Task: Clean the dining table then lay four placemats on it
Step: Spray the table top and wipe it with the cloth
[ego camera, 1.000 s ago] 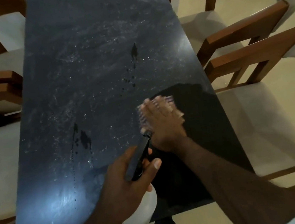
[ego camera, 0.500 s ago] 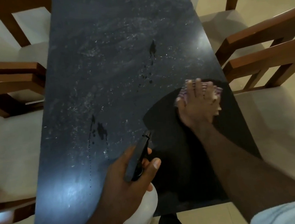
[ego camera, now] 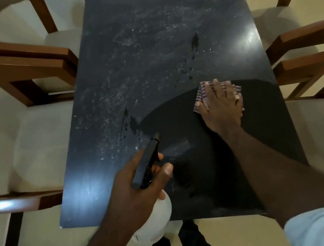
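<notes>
The dark dining table (ego camera: 149, 63) is dusty and streaked, with wet drops across its middle and a wiped, darker patch on the near right. My right hand (ego camera: 222, 107) lies flat with straight fingers on a pink striped cloth (ego camera: 200, 95), pressing it onto the table near the right edge. My left hand (ego camera: 136, 187) grips a white spray bottle (ego camera: 157, 223) by its black trigger head (ego camera: 147, 161), held over the table's near edge with the nozzle pointing away from me.
Wooden chairs with cream seats stand along both long sides: one pair at the left (ego camera: 21, 64) and one pair at the right (ego camera: 303, 50). Another cream seat (ego camera: 17, 150) sits at the near left. The floor is pale tile.
My right hand has swept the cloth to the right across the table and then a little back, widening the wiped dark patch. The left hand keeps holding the spray bottle in place.
</notes>
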